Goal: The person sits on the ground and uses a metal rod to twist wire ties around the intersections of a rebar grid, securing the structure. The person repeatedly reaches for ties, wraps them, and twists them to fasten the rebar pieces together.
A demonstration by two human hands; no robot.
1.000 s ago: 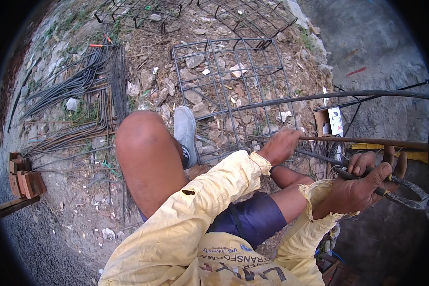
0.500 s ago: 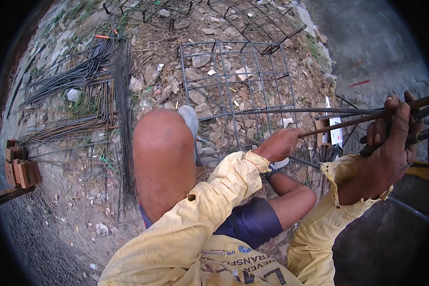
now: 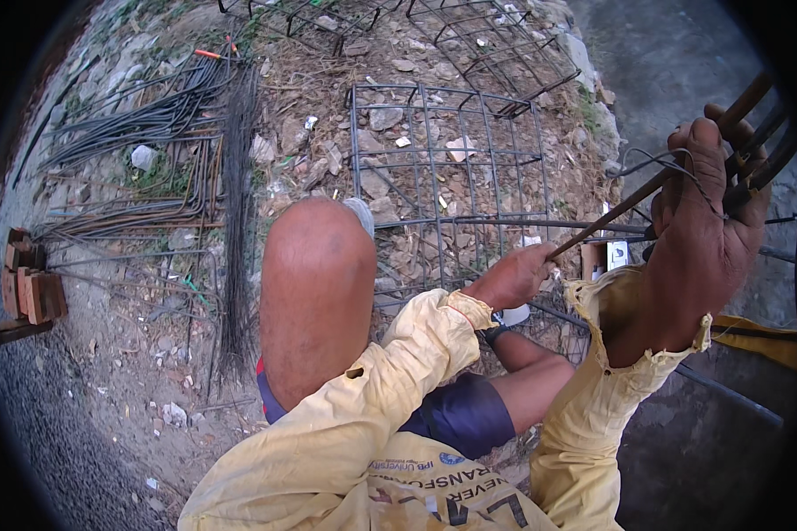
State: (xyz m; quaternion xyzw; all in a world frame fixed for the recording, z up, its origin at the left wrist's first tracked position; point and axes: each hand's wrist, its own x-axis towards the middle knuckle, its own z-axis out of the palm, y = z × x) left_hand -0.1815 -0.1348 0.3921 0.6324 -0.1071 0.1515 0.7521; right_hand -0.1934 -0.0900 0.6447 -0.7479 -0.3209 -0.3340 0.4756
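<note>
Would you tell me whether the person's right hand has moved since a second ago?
Yes. The right hand has risen with the thin rusty steel rod, from beside the bent knee to well above it.

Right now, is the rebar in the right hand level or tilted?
Tilted: the rebar slopes up from the left hand to the right hand.

Two hands, two rebar cages, one brick stack, one grey shoe.

Pale yellow sleeves at six o'clock, navy shorts, rusty brown rods at three, reddish bricks at nine, grey mesh.
</note>
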